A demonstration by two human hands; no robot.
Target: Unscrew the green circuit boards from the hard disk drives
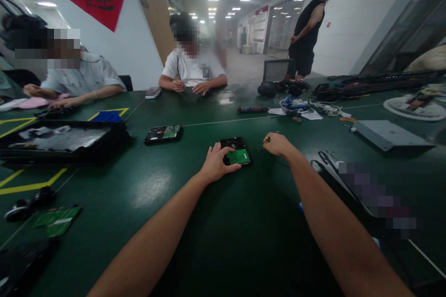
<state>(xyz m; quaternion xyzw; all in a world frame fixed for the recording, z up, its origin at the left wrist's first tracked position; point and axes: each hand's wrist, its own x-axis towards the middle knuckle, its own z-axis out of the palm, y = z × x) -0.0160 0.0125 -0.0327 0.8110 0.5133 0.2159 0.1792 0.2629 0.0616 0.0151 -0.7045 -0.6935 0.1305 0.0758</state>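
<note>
A hard drive [236, 157] with a green circuit board facing up lies on the dark green table. My left hand [218, 163] grips it from the left, thumb along the near edge and fingers at the far side. To the right of the drive, my right hand [277, 144] is closed just above the table. Something small and yellowish shows at its fingertips, too little to name. Several tiny screws [258, 149] lie between the drive and my right hand. A second hard drive [163, 133] rests farther left, apart from both hands.
On the left are a black tray [52, 141] and loose green circuit boards [61, 220]. A grey metal box [392, 135], a white fan grille [414, 109] and a bowl of blue parts [292, 104] stand right. Two people sit across the table; another stands behind.
</note>
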